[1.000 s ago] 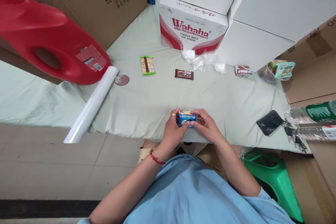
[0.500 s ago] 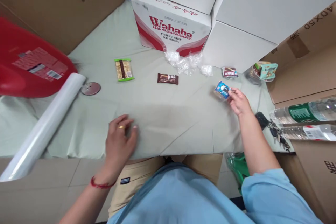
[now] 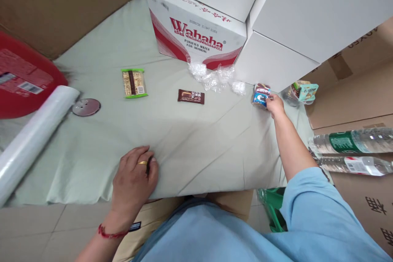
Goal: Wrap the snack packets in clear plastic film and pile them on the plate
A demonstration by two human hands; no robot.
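Right hand [image 3: 276,105] pinches a blue, rectangular, plastic-wrapped snack packet [image 3: 260,99] at centre right, seemingly a placing step calling for gentle release, while the left hand [image 3: 133,178] lies loosely curled, lower left.

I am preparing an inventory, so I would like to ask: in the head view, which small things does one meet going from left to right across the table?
Round disc → snack pack with green ends → brown packet → blue packet, held in the right hand → clear tub.
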